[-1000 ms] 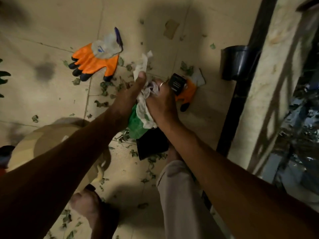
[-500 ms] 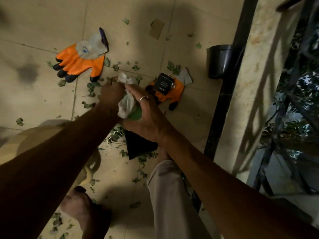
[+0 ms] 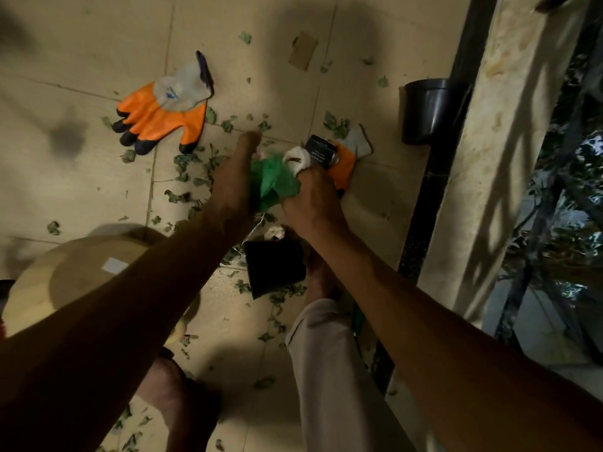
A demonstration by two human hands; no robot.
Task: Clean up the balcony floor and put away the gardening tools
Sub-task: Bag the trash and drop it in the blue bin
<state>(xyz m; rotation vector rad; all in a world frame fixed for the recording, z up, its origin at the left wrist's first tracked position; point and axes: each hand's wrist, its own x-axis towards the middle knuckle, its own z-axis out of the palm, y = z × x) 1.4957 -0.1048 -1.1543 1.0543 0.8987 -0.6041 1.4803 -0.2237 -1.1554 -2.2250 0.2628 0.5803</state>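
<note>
Currently, mid-frame, the right hand (image 3: 315,199) is gripping the green bag (image 3: 272,182) and a white scrap (image 3: 297,156); the left hand (image 3: 233,181) is touching it, fingers hidden. Holding the mouth wide should help; leaf bits (image 3: 182,161) are lying left of it.

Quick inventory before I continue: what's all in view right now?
orange glove: one, orange-grey, lying flat upper left
second glove: one, orange, partly under black card
black card: one, white print, centre
black pot: one, far right
dark container: one, black, lower centre
leaf scraps: many, green, scattered
cardboard scrap: one, tan, top
round tan object: one, lower left
green bag: one, centre
white wad: one, beside green bag
trouser leg: one, beige, bottom centre
left hand: against green bag, grip hidden
right hand: grips white wad
</note>
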